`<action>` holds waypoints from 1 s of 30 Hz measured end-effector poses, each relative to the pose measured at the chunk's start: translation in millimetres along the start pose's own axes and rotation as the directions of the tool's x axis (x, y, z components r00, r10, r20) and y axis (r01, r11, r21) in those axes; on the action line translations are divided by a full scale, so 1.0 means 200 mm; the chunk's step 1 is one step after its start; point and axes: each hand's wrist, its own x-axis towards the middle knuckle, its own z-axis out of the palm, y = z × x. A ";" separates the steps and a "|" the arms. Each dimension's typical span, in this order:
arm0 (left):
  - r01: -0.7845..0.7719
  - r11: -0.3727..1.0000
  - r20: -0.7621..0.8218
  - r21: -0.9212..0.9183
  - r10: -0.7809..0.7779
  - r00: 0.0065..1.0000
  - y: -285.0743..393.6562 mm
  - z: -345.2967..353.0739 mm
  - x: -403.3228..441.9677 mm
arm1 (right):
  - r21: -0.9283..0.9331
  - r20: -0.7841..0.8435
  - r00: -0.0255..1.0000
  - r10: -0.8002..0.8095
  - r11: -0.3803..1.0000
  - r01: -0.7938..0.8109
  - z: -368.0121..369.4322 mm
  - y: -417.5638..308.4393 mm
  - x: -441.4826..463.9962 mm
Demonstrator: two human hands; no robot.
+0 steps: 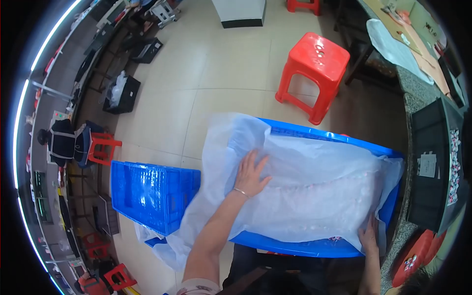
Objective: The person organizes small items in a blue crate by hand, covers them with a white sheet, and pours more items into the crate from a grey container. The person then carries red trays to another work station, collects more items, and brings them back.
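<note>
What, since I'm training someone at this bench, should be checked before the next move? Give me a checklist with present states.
1. Left hand on the white sheet: ok, fingers spread.
2. Right hand at the sheet's edge: ok, near the right end of the blue bin.
3. Sheet covering everything: not ok, some small pieces show at the near side.
4. Sheet within the bin: not ok, it spills past the left end.
5. Contents lying level underneath: cannot tell, the sheet veils them.
6. Red stool upright: ok.
</note>
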 end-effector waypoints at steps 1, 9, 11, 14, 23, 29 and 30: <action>0.032 0.999 0.032 -0.027 -0.031 0.999 -0.01 0.03 -0.01 | -0.046 -0.001 1.000 -0.003 0.999 0.002 0.01 0.01 0.00; -0.100 0.993 -0.011 -0.070 0.099 0.995 0.11 -0.28 -0.26 | -0.182 -0.040 0.936 -0.350 0.923 0.338 -0.45 -0.92 -0.02; -0.203 0.977 -0.081 0.070 0.208 0.975 0.17 -0.52 -0.43 | 0.032 -0.115 0.738 -0.665 0.740 0.671 -0.47 -1.35 0.10; 0.007 0.962 -0.331 0.272 0.087 0.939 0.22 -0.71 -0.54 | 0.028 -0.252 0.329 -0.910 0.333 0.943 -0.30 -1.90 0.37; 0.226 0.960 -0.186 0.167 -0.194 0.963 0.06 -0.53 -0.57 | -0.250 -0.062 -0.031 -0.998 -0.015 0.968 0.02 -2.55 1.04; 0.124 0.980 -0.301 0.154 -0.073 0.951 -0.02 -0.39 -0.61 | -0.234 -0.045 -0.043 -0.998 -0.031 0.972 0.03 -2.44 1.13; 0.161 0.985 -0.321 0.067 -0.131 0.938 0.00 -0.37 -0.63 | -0.211 -0.060 -0.034 -0.998 -0.020 0.977 0.04 -2.43 1.11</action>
